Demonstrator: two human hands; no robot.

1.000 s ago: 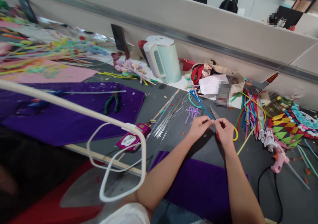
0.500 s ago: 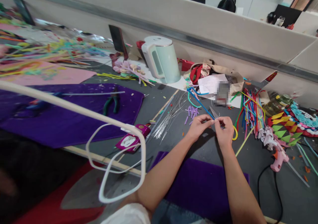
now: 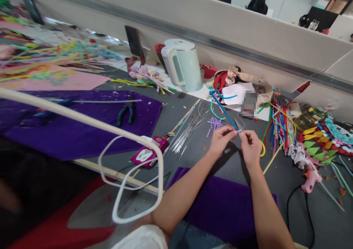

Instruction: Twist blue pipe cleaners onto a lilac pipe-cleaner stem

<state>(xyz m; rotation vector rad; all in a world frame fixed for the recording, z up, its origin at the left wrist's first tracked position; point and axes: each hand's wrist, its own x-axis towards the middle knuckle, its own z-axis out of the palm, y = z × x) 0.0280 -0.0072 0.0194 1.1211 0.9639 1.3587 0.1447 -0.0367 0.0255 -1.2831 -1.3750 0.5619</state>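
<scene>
Over the dark tabletop, my left hand point(image 3: 222, 140) is closed, pinching the lower end of a blue pipe cleaner point(image 3: 225, 113) whose far end is bent over. My right hand point(image 3: 250, 148) is closed too, its fingertips meeting the left ones at a small light purple piece point(image 3: 239, 131) by the pipe cleaner's end. Scissors point(image 3: 238, 123) lie just behind the fingers; a yellow loop point(image 3: 263, 149) shows beside my right hand. Several short purple pieces point(image 3: 214, 124) lie to the left, near a bunch of thin silver wires point(image 3: 186, 133).
A pale kettle point(image 3: 190, 67) and a cloth bag point(image 3: 266, 89) stand along the partition. To the right are colourful pipe cleaners point(image 3: 280, 122) and a pink glue gun point(image 3: 311, 181) with a black cord. A white looped frame point(image 3: 160, 175) crosses the left foreground; green-handled pliers point(image 3: 126, 114) lie on purple cloth.
The view has shifted slightly, so things sit a little farther right. Both hands stay together at the pipe cleaner's end, where the light purple piece now shows between the fingertips.
</scene>
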